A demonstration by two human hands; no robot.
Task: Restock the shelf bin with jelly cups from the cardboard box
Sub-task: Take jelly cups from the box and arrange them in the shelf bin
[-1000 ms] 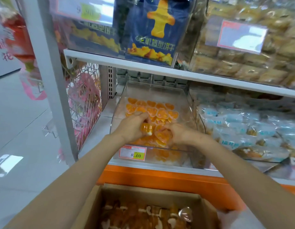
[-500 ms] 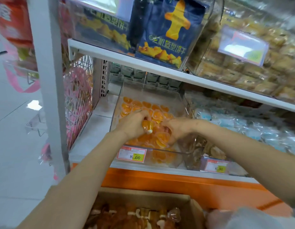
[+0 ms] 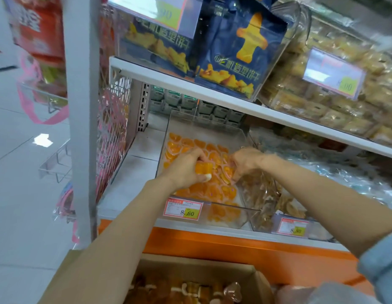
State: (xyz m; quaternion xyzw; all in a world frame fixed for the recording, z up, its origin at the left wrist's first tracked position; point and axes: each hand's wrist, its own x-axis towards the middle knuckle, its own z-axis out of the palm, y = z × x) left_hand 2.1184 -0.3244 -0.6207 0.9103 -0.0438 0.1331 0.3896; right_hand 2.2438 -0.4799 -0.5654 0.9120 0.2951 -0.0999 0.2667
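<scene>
Two bare hands are in the one clear, hard-sided shelf bin [image 3: 212,130], which sits on the lower shelf [image 3: 133,172] of pale, smooth board. The left hand [image 3: 186,170] has fingers and thumb curled round a single jelly cup [image 3: 203,168], a small glossy orange tub held just above the heap. The right hand [image 3: 245,161] lies knuckles up with its fingers bent down among the cups, and I cannot tell whether it has hold of any. The jelly cups [image 3: 212,191] in the bin are heart-shaped, translucent orange under shiny film lids. They lie in one overlapping layer, too many and too crowded for me to count exactly. Below, at the person's waist, stands one open cardboard box [image 3: 252,273], matte brown with a raw edge. Its contents are blurred, amber and white, though one clear heart-shaped cup [image 3: 232,290] shows near the right wall. I count four price tags: two [image 3: 183,208] clipped along the lower shelf's front, white cards with yellow squares, and two [image 3: 334,72] on the bins above. Just right of the jelly bin, touching it, a second clear bin [image 3: 263,198] holds crinkled see-through packets of something tan. Overhead on the white upper shelf [image 3: 212,88] stands a dark blue foil bag [image 3: 239,47] printed with a yellow aeroplane-shaped biscuit. An orange band [image 3: 234,244] runs beneath the lower shelf, and one blue sleeve [image 3: 379,260] covers the right upper arm.
</scene>
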